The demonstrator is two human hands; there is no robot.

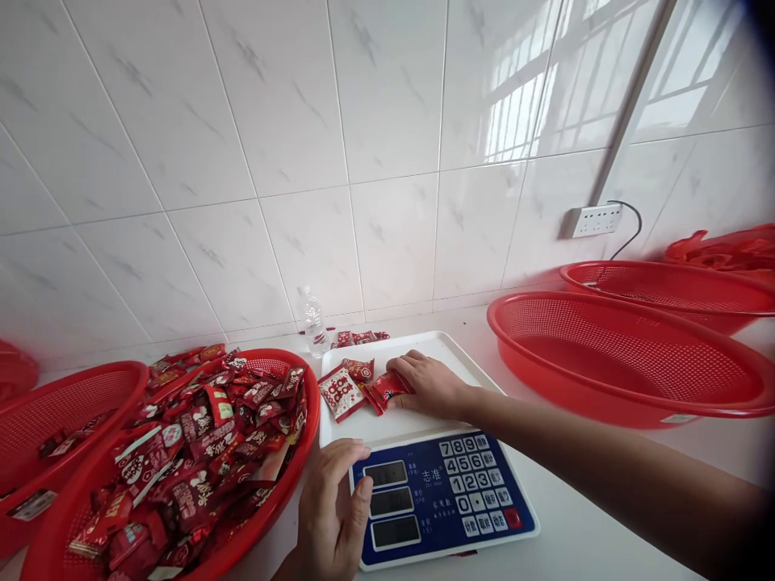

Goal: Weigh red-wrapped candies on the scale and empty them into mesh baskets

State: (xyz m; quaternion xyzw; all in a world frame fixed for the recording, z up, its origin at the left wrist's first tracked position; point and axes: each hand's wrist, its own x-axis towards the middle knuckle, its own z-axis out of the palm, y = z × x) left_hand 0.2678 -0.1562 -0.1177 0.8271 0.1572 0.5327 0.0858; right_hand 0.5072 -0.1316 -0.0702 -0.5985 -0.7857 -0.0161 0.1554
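Observation:
A white scale tray [436, 351] with a blue keypad panel [433, 508] stands in the middle. My right hand [433, 386] reaches over the tray, its fingers closed on a red candy packet [384, 390]. Beside that packet lie a white-and-red packet [341, 393] and another red packet [359, 369]. At the panel's left edge my left hand [333, 508] holds nothing, thumb and fingers apart. Left of it is a red basket [312, 403] filled with small red wrapped packets [211, 444].
A large red basket [630, 395] stands at the right, another [666, 294] behind it. At the left is a red basket [73, 387] holding a few packets. A clear bottle [313, 323] and loose packets [362, 337] lie near the tiled wall, below a power strip [595, 221].

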